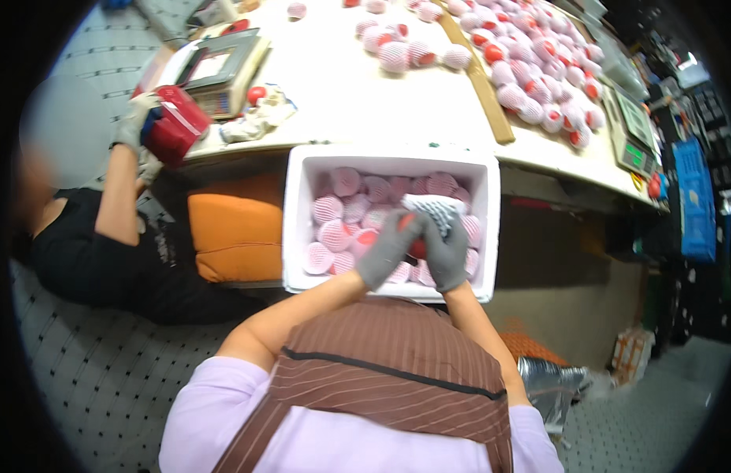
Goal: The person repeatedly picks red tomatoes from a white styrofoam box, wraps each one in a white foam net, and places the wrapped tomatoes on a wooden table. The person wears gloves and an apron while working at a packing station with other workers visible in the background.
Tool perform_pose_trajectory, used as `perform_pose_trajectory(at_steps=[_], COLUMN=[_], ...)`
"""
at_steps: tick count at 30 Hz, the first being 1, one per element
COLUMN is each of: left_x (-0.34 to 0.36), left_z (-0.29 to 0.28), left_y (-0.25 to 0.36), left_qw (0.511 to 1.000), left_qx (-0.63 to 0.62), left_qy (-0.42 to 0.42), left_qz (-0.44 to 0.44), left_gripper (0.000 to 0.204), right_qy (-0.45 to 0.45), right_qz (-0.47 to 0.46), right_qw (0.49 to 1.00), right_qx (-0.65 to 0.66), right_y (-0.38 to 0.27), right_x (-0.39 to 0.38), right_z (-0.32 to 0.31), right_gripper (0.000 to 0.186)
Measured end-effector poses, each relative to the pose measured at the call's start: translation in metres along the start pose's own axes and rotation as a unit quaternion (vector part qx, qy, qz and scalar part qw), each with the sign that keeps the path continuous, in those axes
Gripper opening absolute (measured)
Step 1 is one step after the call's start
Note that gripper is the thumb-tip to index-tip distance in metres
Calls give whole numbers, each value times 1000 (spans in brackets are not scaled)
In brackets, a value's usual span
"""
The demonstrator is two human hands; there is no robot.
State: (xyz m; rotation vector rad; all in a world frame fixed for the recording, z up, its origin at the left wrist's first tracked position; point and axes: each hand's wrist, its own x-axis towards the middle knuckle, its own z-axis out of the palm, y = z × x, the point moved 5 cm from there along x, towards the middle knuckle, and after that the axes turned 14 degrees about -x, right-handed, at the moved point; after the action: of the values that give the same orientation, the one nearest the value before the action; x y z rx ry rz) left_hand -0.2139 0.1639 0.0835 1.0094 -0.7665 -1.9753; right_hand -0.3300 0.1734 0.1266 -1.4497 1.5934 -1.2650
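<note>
Both my hands wear grey gloves and meet over a white foam box (294, 229). My left hand (391, 246) is closed on a red round fruit (417, 249), mostly hidden between the gloves. Against it, my right hand (447, 251) is closed around a white foam net sleeve (435, 206), which sticks up above the fingers. Whether the sleeve goes round the fruit is hidden. Below my hands, several fruits in pink foam nets (328, 209) fill the box, some showing red through the mesh.
A table (326, 94) beyond the box bears a pile of netted fruits (539, 71), a wooden strip (484, 87) and scales (634, 134). At left, a co-worker's gloved hand (133, 122) holds a red bag (175, 126). An orange crate (235, 240) stands left of the box.
</note>
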Motion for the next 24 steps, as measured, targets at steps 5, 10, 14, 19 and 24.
perform_pose_trajectory(at_steps=[5, 10, 14, 19, 24], left_x=[4, -5, 1, 1, 11], left_z=[4, 5, 4, 15, 11], left_y=[-8, 9, 10, 8, 25], left_qw=[988, 995, 997, 984, 946], left_qx=[-125, -42, -10, -77, -286], left_qy=[-55, -40, -39, -145, -150], left_qz=[-71, -84, -70, -71, -36], left_gripper=[58, 70, 62, 52, 37], right_qy=[15, 25, 28, 37, 129], right_qz=[-4, -23, 22, 137, -87], right_qw=[999, 999, 999, 979, 973], right_qx=[-29, -29, 16, 149, -171], right_y=[1, 10, 15, 18, 18], right_x=[0, -6, -7, 3, 17], right_z=[0, 7, 7, -15, -45], right_gripper=[19, 19, 21, 32, 23])
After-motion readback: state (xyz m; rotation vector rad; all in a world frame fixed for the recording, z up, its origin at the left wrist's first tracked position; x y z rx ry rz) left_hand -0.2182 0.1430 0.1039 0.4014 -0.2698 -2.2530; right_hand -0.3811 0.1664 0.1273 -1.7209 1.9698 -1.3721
